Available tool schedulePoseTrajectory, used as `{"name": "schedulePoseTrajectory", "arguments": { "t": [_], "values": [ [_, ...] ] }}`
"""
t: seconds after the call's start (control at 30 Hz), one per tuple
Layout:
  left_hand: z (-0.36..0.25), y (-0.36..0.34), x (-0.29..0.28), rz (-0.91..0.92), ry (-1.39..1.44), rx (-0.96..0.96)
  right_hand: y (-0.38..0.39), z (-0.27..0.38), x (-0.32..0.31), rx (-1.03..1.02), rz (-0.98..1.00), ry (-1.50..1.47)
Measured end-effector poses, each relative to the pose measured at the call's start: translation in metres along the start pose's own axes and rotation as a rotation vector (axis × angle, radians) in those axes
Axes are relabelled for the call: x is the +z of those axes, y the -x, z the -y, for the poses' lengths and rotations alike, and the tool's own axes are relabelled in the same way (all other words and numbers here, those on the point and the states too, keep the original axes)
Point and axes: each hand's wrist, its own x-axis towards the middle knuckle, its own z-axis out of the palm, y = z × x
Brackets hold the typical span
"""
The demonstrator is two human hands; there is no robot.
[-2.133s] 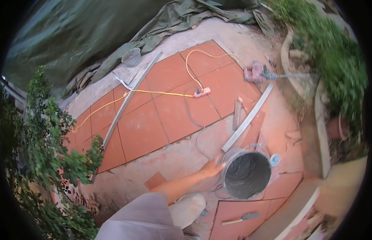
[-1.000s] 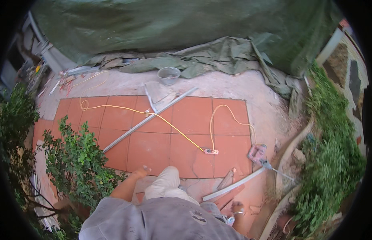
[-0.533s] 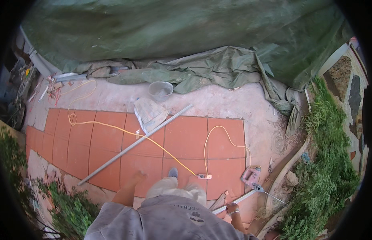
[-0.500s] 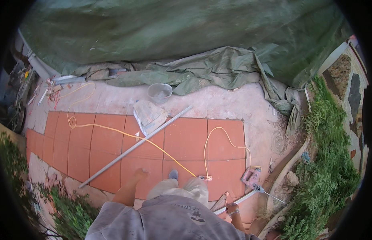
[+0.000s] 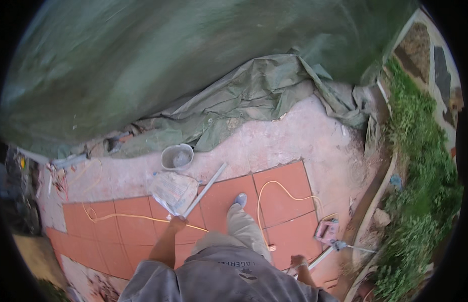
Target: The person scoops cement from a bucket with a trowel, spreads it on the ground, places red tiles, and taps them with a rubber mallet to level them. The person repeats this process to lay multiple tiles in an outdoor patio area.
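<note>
My left hand (image 5: 178,221) hangs over the red tiles (image 5: 234,196), in line with a long grey metal bar (image 5: 206,189). The picture is too soft to show how its fingers lie or whether it touches the bar. My right hand (image 5: 298,260) is low at my right side with its fingers curled in. What it holds, if anything, is hidden. Close by it lies a second pale bar (image 5: 322,256). Beyond that rests a pinkish-red power drill (image 5: 327,230) with a long thin bit. Its yellow cord (image 5: 289,190) loops over the tiles to a small socket block (image 5: 272,247).
A grey bucket (image 5: 168,160) stands beside a whitish sack (image 5: 176,189). Ahead, a large green tarp (image 5: 193,65) hangs and bunches on the ground. A curved kerb (image 5: 367,206) and green plants (image 5: 415,201) border the right; debris (image 5: 60,176) lies at far left.
My view has shifted and tilted, and one leg has stepped forward onto the tiles. My left hand now overlaps the metal bar's line; my right hand stays near the second bar.
</note>
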Motion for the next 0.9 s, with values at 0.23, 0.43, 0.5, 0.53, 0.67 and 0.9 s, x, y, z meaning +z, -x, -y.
{"name": "schedulePoseTrajectory", "arguments": {
  "t": [0.23,0.43,0.5,0.53,0.67,0.9],
  "values": [
    [-0.12,-0.097,-0.122,-0.074,0.1,0.03,-0.042,-0.054,-0.275,0.41,-0.427,-1.778],
    [-0.238,-0.262,-0.192,0.04,0.042,0.153,-0.086,-0.084,-0.369,0.54,-0.577,-1.742],
    [-0.288,-0.326,-0.198,0.129,-0.035,0.217,-0.1,-0.072,-0.352,0.652,-0.602,-1.685],
    [-0.312,-0.36,-0.197,0.202,-0.09,0.263,-0.108,-0.056,-0.343,0.689,-0.612,-1.648],
    [-0.418,-0.509,-0.171,0.537,-0.421,0.418,-0.112,0.045,-0.305,0.759,-0.207,-1.322],
    [-0.484,-0.757,-0.011,0.522,-0.713,0.476,-0.124,0.223,-0.377,1.163,0.94,-2.294]
  ]
}}
